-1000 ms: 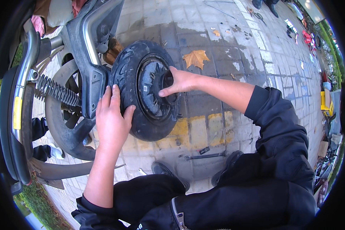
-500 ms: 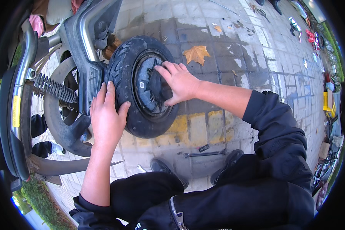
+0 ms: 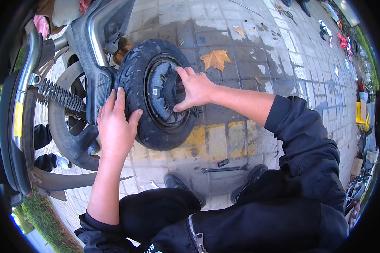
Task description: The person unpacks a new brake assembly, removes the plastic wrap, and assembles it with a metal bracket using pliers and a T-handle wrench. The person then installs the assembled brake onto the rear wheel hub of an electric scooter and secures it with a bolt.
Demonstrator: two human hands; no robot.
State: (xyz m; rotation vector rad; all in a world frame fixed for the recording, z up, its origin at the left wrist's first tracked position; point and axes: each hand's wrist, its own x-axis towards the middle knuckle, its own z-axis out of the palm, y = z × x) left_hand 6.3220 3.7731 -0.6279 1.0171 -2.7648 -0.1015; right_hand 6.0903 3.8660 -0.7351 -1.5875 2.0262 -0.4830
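A wheel with a black tyre [image 3: 133,76] and a grey, dusty hub [image 3: 158,99] stands upright on the paving beside a scooter. My left hand [image 3: 118,116] lies against the tyre's left side, fingers stretched out and thumb apart. On the wheel's right face, my right hand [image 3: 195,89] is curved round the raised dark middle of the hub, thumb below and fingertips above. Its palm hides part of that middle. A small white label [image 3: 155,91] shows on the hub.
The scooter [image 3: 101,55], with a coil spring [image 3: 61,98] and another wheel [image 3: 57,122], stands close on the left. A wrench [image 3: 223,168] lies between my shoes. A dry leaf [image 3: 215,60] is beyond the wheel. At far right are a yellow box [image 3: 362,116] and assorted items.
My right hand has shifted slightly left on the hub, its thumb moving up and inward. My left hand stays against the tyre, and the wheel has hardly moved.
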